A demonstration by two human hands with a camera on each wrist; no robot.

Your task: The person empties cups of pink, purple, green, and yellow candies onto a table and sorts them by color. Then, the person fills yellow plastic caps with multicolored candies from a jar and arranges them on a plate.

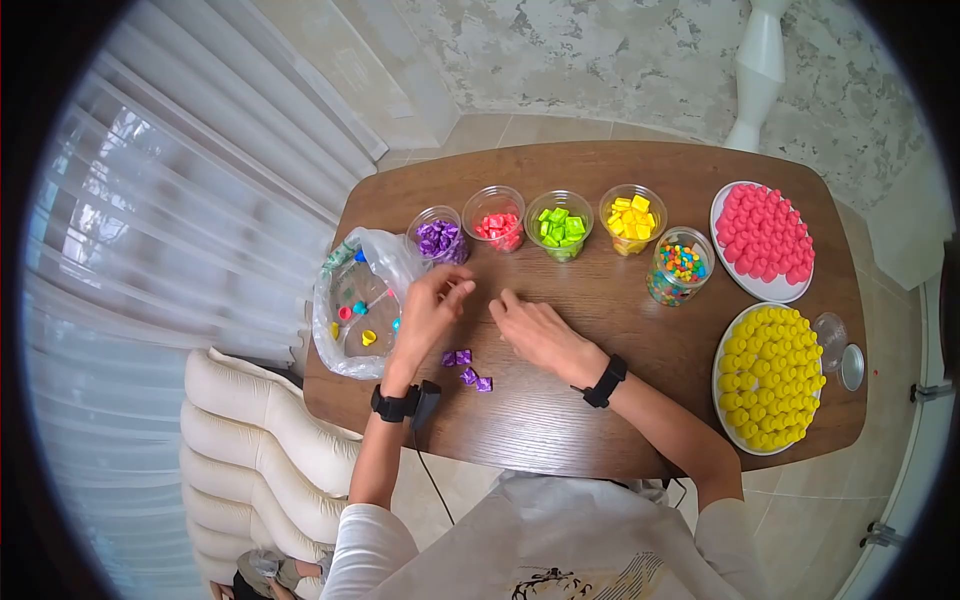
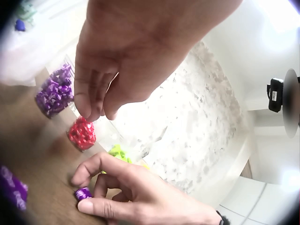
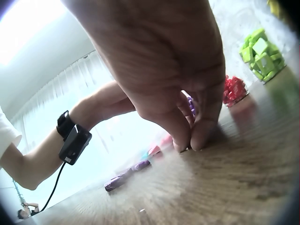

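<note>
In the head view my left hand [image 1: 435, 300] hovers right of the plastic bag, fingers loosely bent; the left wrist view shows nothing between its fingertips. My right hand [image 1: 545, 335] is low over the middle of the table. There, in the left wrist view, its thumb and fingers pinch a small purple wrapped piece [image 2: 83, 193]. The right wrist view shows the right fingertips close together at the wood. Several purple pieces [image 1: 467, 376] lie on the table below the hands. A clear cup of purple pieces [image 1: 438, 242] stands beyond the left hand.
Cups of red [image 1: 499, 228], green [image 1: 562, 230] and yellow pieces [image 1: 631, 217] line the far side, near a jar of multicoloured bits [image 1: 681, 264]. Plates of pink [image 1: 765, 232] and yellow figures [image 1: 768, 376] stand right. The bag [image 1: 327, 318] holds small coloured items. A person [image 1: 270, 575] is lower left.
</note>
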